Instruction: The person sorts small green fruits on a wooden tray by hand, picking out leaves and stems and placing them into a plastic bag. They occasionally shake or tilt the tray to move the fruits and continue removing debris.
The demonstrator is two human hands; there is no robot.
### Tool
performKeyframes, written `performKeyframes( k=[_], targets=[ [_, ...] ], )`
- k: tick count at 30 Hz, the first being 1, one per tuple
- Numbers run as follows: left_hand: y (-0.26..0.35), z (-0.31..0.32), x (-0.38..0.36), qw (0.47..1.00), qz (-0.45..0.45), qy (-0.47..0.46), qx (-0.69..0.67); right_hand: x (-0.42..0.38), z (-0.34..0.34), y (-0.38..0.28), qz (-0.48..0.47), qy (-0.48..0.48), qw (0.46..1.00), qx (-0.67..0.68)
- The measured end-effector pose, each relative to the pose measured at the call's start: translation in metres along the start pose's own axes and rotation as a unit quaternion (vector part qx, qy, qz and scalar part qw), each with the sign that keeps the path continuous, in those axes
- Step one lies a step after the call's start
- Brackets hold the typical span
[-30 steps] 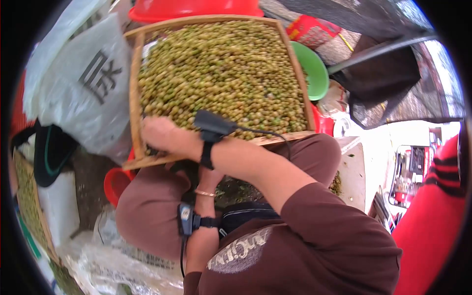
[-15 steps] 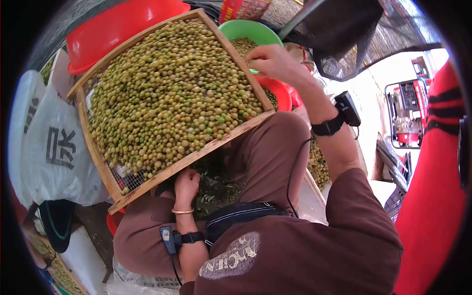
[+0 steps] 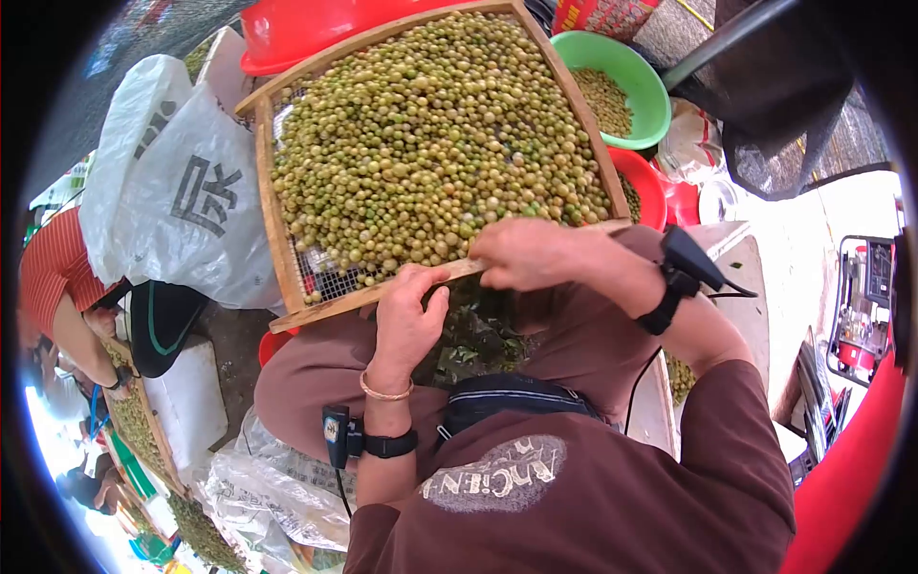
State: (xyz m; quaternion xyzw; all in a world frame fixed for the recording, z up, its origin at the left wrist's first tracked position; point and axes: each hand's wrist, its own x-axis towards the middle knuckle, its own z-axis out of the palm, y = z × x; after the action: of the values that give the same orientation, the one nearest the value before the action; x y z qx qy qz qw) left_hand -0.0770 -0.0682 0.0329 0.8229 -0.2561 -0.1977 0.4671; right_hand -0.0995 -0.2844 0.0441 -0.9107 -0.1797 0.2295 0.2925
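Observation:
A wooden-framed mesh sieve (image 3: 279, 222) rests tilted over my lap, heaped with small round yellow-green fruits (image 3: 430, 134). Bare mesh shows at its near left corner. My left hand (image 3: 409, 311) is at the sieve's near rail, thumb apart from the fingers and nothing visible in it. To its right, my right hand (image 3: 524, 253) lies over the same rail beside the fruits. Its fingers are curled together, and whatever may be between them is hidden. Leafy debris (image 3: 478, 330) lies below the rail between my legs.
Beyond the sieve's right side stand a green basin (image 3: 652, 100) and a red basin (image 3: 643, 187), both holding fruits. A red tub (image 3: 316, 29) is behind it. A white plastic sack (image 3: 206, 206) stands left, near another person's arm (image 3: 81, 340). A red-framed machine (image 3: 861, 306) is far right.
My right hand has come from beside the green basin to the sieve's near rail. My left hand has risen from below that rail. The view has swung left, showing another person.

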Motion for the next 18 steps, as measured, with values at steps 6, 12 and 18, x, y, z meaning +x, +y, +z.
performKeyframes(
  k=[6, 12, 18],
  targets=[
    [-0.039, -0.019, 0.034, 0.987, 0.008, -0.024, 0.159, 0.053, 0.033, 0.008, -0.051, 0.081, 0.993, -0.068],
    [-0.045, -0.032, 0.074, 0.984, 0.01, 0.013, 0.18, 0.106, 0.005, 0.028, -0.025, 0.117, 0.97, -0.213],
    [-0.045, -0.072, 0.123, 0.976, 0.051, 0.096, 0.188, 0.153, -0.063, 0.044, -0.039, 0.118, 0.991, -0.04]
  ],
)
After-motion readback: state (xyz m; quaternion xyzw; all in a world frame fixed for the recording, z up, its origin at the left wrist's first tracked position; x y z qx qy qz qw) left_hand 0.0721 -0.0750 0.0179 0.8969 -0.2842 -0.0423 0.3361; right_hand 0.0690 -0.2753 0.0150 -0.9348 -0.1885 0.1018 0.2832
